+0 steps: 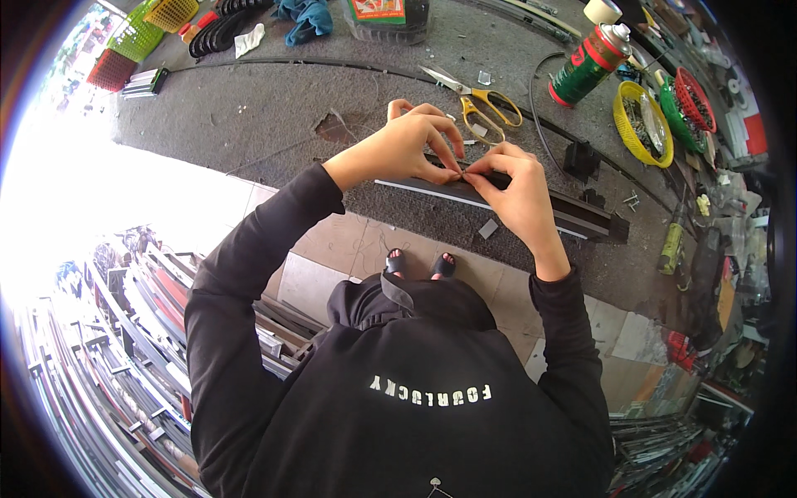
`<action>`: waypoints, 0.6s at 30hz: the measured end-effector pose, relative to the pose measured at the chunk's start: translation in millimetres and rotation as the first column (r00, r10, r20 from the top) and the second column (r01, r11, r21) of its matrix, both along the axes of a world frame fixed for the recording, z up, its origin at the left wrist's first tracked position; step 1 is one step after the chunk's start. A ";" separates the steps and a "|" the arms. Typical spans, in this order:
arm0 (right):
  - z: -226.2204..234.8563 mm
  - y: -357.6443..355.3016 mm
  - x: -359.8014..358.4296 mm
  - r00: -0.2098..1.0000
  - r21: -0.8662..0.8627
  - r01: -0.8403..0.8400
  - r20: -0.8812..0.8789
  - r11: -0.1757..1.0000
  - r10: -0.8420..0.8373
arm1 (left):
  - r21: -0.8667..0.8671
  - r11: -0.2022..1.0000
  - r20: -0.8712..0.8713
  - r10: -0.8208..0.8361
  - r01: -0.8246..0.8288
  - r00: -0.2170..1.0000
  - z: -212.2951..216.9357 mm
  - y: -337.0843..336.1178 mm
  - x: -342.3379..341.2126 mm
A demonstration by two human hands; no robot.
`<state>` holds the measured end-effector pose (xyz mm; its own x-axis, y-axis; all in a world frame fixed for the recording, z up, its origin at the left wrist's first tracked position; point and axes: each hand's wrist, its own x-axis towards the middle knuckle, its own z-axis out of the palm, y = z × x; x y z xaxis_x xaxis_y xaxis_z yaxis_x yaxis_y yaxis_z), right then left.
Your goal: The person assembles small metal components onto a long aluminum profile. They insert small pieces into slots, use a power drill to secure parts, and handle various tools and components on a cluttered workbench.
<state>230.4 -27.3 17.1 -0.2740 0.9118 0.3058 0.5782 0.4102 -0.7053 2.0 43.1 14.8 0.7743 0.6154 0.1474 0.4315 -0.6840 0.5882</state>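
Observation:
A dark metal profile (573, 214) with a pale strip along its near side lies at the front edge of the carpeted bench. Over its left part my two hands meet, fingertips almost touching. My left hand (413, 143) pinches thumb against forefinger at the profile's top, its other fingers bent above. From the right, my right hand (519, 184) pinches at the same spot. Whatever sits between the fingertips is too small to make out. Just beyond the hands lie yellow-handled scissors (481, 106), blades pointing to the far left.
A green and red spray can (591, 65) stands at the back right, near a yellow basket (643, 124) of small metal parts. A screwdriver-like tool (672, 245) lies at the right. Blue cloth (304, 20) is at the back. Long metal profiles (108, 373) are stacked at the lower left.

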 end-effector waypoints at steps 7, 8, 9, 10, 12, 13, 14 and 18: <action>-7.3 -3.0 -3.1 0.999 0.068 0.051 -0.015 0.996 -0.050 | -0.102 0.993 -0.016 0.054 -0.056 0.998 0.4 -0.1 1.4; -7.3 -3.0 -3.2 0.998 0.073 0.057 -0.018 0.996 -0.056 | -0.113 0.992 -0.011 0.062 -0.062 0.998 0.9 -0.7 2.0; -7.0 -2.9 -3.1 0.999 0.070 0.051 -0.007 0.996 -0.051 | -0.124 0.990 -0.006 0.069 -0.069 0.998 1.5 -1.5 2.6; -6.2 -2.7 -2.9 0.999 0.069 0.048 -0.002 0.996 -0.048 | -0.116 0.990 -0.002 0.077 -0.077 0.997 1.9 -3.0 3.4; -3.7 -2.4 -2.0 1.000 0.061 0.024 0.003 0.998 -0.024 | -0.098 0.991 0.010 0.088 -0.087 0.996 2.4 -7.3 4.8; -2.0 -2.2 -1.2 1.000 0.056 0.002 0.003 0.998 -0.003 | -0.068 0.994 0.027 0.091 -0.089 0.996 2.6 -9.6 5.2; -0.5 -2.3 -0.6 1.000 0.049 -0.012 -0.003 0.999 0.013 | -0.035 0.996 0.048 0.088 -0.087 0.995 2.8 -12.2 5.3; 3.9 -3.5 0.5 0.997 -0.033 -0.038 -0.067 0.999 0.035 | 0.126 0.987 0.073 0.088 -0.096 0.993 4.4 -20.9 2.9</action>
